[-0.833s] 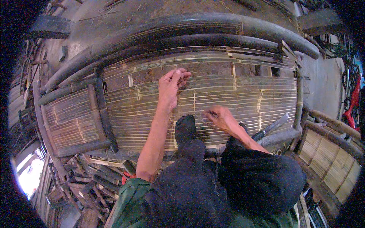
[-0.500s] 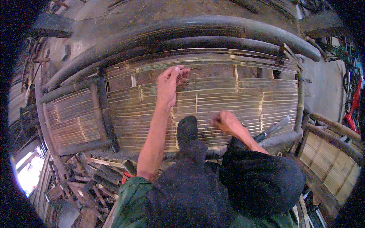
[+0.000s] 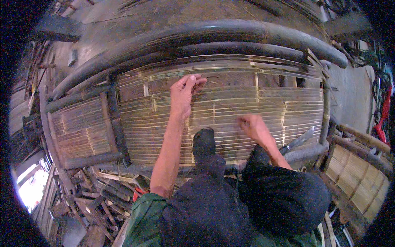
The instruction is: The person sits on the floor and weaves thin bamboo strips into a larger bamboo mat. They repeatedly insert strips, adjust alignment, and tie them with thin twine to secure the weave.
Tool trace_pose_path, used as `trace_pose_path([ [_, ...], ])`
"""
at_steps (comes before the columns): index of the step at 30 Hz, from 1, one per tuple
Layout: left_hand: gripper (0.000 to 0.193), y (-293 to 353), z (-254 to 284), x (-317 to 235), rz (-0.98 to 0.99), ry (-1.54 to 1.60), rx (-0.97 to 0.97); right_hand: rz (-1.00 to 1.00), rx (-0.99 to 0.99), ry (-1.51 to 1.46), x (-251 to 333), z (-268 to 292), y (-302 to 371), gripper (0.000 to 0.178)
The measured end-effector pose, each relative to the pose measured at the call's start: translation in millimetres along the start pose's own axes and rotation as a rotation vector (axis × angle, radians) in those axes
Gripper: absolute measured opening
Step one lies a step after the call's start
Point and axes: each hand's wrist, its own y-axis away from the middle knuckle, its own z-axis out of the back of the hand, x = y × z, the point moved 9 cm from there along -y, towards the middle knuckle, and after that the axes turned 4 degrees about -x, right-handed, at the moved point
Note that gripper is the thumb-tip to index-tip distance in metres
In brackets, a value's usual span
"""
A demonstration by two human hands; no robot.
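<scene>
Over a bamboo-slat panel (image 3: 164, 138) set in a dark pole frame, my left hand (image 3: 183, 96) is raised near the gap in the slats, thumb and fingers pinched. A thin strand seems to hang from its fingertips, hard to make out. Lower and to the right, my right hand (image 3: 254, 126) is closed just above the slats, its fingertips smeared by motion; what they hold is too small to tell. Close to the right wrist lies a knife (image 3: 302, 138) with a dark handle, its blade pointing up and right. My dark-clad foot (image 3: 204, 142) rests on the slats between the arms.
Thick bamboo poles (image 3: 230, 31) run along the panel's far edge. A smaller slatted section (image 3: 80, 127) adjoins on the left. Cut wood pieces (image 3: 109, 197) are heaped at lower left. Another woven panel (image 3: 356, 168) stands at right, below a red object (image 3: 382, 117).
My right hand has moved slightly right and up, away from the foot. The left hand stays pinched in nearly the same place. The whole view has shifted a little.
</scene>
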Motion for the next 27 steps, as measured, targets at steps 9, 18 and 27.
trace_pose_path([
  [9, 0.024, 33.8, -71.1, 25.1, 0.034, -0.246, 0.290, -0.270, -0.292, -0.972, 17.7, 48.9, -18.8, 0.025],
  [18, 0.022, 18.5, -9.8, -14.1, -0.057, -0.175, -0.064, -0.305, -0.120, -0.798, 2.8, 21.3, -15.6, 0.022],
  [27, 0.023, 25.0, 67.0, -132.6, -0.369, 0.027, -0.441, -0.219, -0.042, -0.647, -22.8, 24.3, -8.2, 0.022],
])
